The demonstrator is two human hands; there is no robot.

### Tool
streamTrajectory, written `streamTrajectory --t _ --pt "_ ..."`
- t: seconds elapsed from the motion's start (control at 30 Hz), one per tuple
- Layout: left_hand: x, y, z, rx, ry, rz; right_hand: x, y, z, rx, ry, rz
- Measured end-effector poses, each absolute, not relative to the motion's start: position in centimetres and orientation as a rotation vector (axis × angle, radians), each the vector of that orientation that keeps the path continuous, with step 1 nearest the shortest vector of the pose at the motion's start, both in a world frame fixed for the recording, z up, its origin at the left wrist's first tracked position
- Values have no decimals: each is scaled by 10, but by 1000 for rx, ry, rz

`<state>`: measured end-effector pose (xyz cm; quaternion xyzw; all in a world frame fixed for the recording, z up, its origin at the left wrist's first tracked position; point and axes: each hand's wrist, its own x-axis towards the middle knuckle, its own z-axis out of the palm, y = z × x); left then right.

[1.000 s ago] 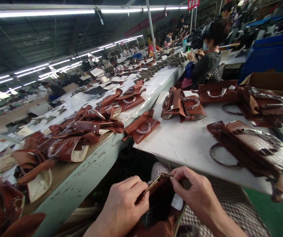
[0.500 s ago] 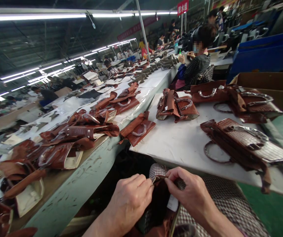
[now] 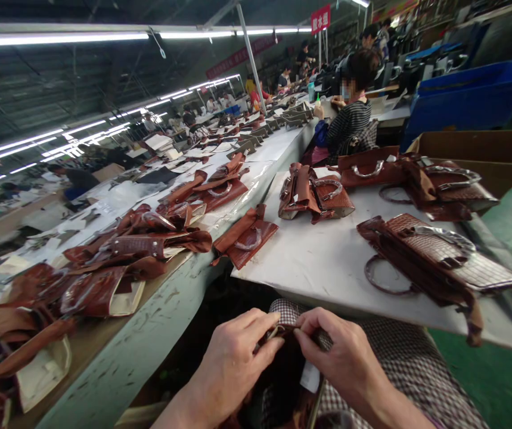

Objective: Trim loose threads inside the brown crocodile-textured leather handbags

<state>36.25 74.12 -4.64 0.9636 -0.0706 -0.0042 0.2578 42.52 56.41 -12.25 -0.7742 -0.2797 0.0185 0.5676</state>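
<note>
Strip lights [image 3: 59, 40] slant across the background; in front, the left hand [image 3: 233, 360] and right hand [image 3: 345, 354] pinch the edge of a brown bag [image 3: 288, 328] over a checked lap [image 3: 403, 342], nearer each other than a second ago. The left hand hides part of the bag; a white label [image 3: 310, 376] shows inside. Ahead, handled bags [image 3: 421, 256] cover much of a white table [image 3: 304, 262]; more crowd the left bench [image 3: 148, 351].

The nearest tabletop bag [image 3: 434, 249] looks like glossy, embossed leather.
</note>
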Motion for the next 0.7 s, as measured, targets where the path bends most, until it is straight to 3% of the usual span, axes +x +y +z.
streamTrajectory --t 0.47,0.7 --pt "371 743 -46 2583 -340 -6 425 562 -121 -1834 -662 102" --pt "377 735 -43 2502 -70 -128 426 560 -121 -1805 -642 116"
